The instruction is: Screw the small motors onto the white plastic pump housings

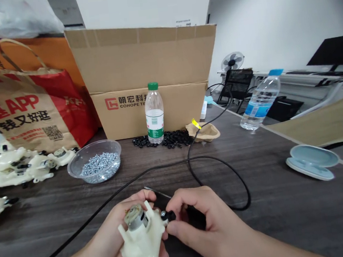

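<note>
My left hand (106, 239) grips a white plastic housing (141, 243) from below, with a small metal electric motor (135, 217) seated in it. My right hand (205, 211) pinches a small black part (169, 216) against the side of the housing. Behind these fingers lies a dark object with a thin metal shaft (157, 192), partly hidden, so I cannot tell what it is. A black cable (221, 160) loops across the dark wood table (256, 168) and passes under my left forearm.
A glass bowl of screws (95, 164) and a heap of white housings (11, 165) lie to the left. Small black parts (169, 139) surround a water bottle (154, 114) before a cardboard box (142, 65). A pale blue open case (313, 162) sits near the right table edge.
</note>
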### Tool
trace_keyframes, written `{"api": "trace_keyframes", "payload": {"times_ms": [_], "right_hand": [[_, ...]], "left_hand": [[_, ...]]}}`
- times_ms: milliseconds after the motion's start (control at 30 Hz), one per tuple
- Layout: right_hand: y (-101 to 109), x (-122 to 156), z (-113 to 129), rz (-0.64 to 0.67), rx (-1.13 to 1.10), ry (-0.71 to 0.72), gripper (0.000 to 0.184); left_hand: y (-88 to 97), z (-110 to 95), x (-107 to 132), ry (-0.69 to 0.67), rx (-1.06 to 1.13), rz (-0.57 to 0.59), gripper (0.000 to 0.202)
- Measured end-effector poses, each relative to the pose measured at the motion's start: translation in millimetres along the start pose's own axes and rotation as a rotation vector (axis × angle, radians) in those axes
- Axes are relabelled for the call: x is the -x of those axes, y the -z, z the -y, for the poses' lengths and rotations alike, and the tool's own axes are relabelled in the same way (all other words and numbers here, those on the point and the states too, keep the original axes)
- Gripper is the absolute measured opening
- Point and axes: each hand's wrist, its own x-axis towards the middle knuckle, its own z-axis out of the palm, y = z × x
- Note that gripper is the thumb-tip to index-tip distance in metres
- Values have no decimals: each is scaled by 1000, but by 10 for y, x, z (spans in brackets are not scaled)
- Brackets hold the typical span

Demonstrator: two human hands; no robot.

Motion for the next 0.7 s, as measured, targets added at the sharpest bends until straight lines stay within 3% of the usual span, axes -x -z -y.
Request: {"api": "trace_keyframes", "payload": {"times_ms": [133,233,367,433,600,700], "right_hand": [[-39,16,-14,-127,103,192,11],[1,9,-40,-142,117,352,9],[128,-25,-99,-123,162,435,12],[192,-50,-135,-121,212,431,14],[321,-140,-219,-62,470,164,39],[364,-187,-274,59,645,81,19]], "left_hand": [[-4,33,-25,-90,41,-14,9],[23,21,-14,-132,81,46,10],[75,-64,-5,-13,25,423,37],[95,-102,-10,-39,1,524,35],[127,-117,14,-228,-23,390,34],[131,-103,40,-259,-24,352,31]]}}
